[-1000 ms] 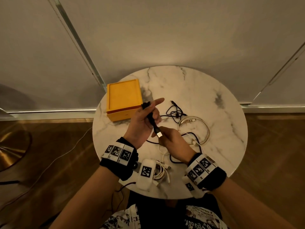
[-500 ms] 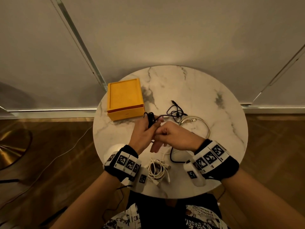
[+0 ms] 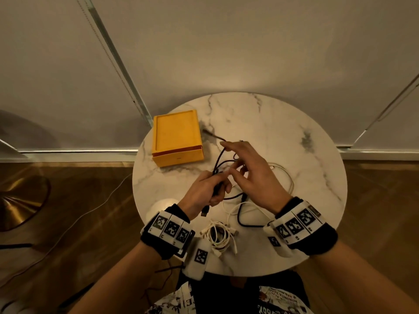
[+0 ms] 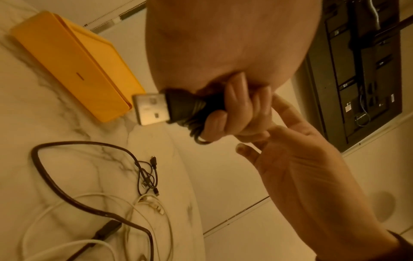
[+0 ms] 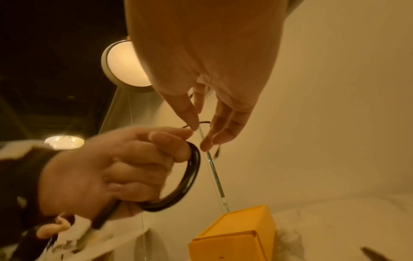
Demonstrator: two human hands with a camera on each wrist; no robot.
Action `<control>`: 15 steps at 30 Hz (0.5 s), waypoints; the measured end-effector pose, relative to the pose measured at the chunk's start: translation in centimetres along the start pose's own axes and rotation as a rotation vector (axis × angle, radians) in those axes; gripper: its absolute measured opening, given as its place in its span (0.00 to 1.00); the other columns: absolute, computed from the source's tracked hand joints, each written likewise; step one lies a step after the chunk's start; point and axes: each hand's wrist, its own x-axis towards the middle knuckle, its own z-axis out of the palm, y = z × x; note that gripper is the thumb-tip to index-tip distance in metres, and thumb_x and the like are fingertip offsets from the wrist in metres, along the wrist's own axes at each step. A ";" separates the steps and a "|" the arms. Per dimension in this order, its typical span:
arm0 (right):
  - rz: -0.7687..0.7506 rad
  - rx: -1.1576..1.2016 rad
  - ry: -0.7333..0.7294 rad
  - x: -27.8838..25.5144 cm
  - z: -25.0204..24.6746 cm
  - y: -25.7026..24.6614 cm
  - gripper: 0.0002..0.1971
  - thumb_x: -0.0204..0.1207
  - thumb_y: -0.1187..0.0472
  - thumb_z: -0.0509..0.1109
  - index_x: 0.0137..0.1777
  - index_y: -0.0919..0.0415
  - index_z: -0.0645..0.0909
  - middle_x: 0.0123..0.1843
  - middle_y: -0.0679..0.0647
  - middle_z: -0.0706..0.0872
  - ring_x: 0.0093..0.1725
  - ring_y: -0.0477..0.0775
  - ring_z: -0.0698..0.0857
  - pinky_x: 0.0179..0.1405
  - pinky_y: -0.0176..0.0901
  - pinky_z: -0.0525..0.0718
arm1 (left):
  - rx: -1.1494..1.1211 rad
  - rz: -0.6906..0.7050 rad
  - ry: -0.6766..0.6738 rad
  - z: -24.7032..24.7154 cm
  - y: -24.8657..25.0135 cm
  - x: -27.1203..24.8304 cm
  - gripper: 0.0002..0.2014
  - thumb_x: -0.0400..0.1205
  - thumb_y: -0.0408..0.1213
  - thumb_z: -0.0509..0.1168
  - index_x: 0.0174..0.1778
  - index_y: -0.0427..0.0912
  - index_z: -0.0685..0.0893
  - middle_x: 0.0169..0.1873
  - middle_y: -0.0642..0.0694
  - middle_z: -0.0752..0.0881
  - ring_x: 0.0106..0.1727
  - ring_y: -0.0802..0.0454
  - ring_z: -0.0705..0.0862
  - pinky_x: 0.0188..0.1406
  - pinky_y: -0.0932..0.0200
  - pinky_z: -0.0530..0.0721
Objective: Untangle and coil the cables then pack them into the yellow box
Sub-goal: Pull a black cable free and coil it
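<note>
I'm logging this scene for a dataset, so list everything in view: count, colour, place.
yellow box: one, yellow, lid on, far left of the table top.
black cable: one, black, partly looped in the left hand, USB plug sticking out below the fist, the rest trailing on the table.
thin black cable: one, black, tangled, lying on the table past the hands.
loose white cable: one, white, lying open on the right of the table.
white cable bundle: one, white, bunched at the near edge.
table: one, round, white marble.
floor: brown wood.
wrist bands: two, black with white markers.
left hand: grips the black coil.
right hand: fingers spread by the cable loop.
</note>
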 end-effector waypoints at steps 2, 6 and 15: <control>-0.044 -0.106 -0.021 0.4 0.0 0.5 0.28 0.76 0.76 0.62 0.74 0.56 0.75 0.68 0.52 0.77 0.48 0.45 0.84 0.47 0.29 0.79 | 0.004 -0.037 -0.076 0.0 0.3 -0.3 0.23 0.88 0.41 0.56 0.28 0.33 0.77 0.11 0.46 0.64 0.13 0.54 0.58 0.17 0.62 0.55; -0.053 -0.188 -0.059 1.1 -0.4 1.7 0.09 0.76 0.65 0.71 0.54 0.60 0.88 0.57 0.51 0.84 0.44 0.42 0.82 0.46 0.24 0.74 | -0.037 -0.051 -0.258 -0.2 1.3 -1.2 0.22 0.87 0.39 0.55 0.29 0.33 0.79 0.10 0.48 0.65 0.13 0.55 0.56 0.16 0.62 0.55; 0.240 0.349 0.061 0.2 0.3 1.6 0.06 0.76 0.66 0.73 0.43 0.70 0.88 0.30 0.63 0.88 0.29 0.54 0.85 0.37 0.44 0.83 | -0.535 -0.001 -0.243 -0.9 1.3 -1.3 0.23 0.85 0.44 0.47 0.35 0.35 0.82 0.12 0.50 0.69 0.12 0.57 0.63 0.19 0.62 0.60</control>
